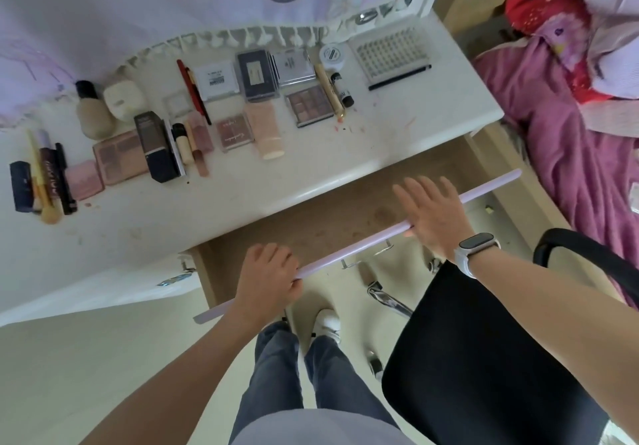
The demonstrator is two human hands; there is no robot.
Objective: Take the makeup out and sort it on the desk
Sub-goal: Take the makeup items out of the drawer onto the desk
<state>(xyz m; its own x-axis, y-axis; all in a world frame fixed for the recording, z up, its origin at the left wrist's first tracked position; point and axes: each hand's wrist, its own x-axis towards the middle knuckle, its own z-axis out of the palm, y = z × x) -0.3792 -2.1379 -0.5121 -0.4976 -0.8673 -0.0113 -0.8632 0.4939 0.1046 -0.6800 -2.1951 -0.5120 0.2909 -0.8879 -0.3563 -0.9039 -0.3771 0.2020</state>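
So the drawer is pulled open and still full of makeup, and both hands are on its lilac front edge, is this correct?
Not quite. The head view shows the drawer open but with only its bare brown bottom visible; the makeup lies on the desk. The left hand and right hand are on the lilac edge.

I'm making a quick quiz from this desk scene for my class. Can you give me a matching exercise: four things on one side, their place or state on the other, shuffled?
Things:
1. left hand
2. right hand
3. drawer
4. foundation bottle

Place or state:
A. pulled out, bare inside
B. flat, fingers straight on the drawer front
C. stands on the desk, far left part
D. curled round the drawer's lilac front edge

Pairs: 1-D, 2-B, 3-A, 4-C
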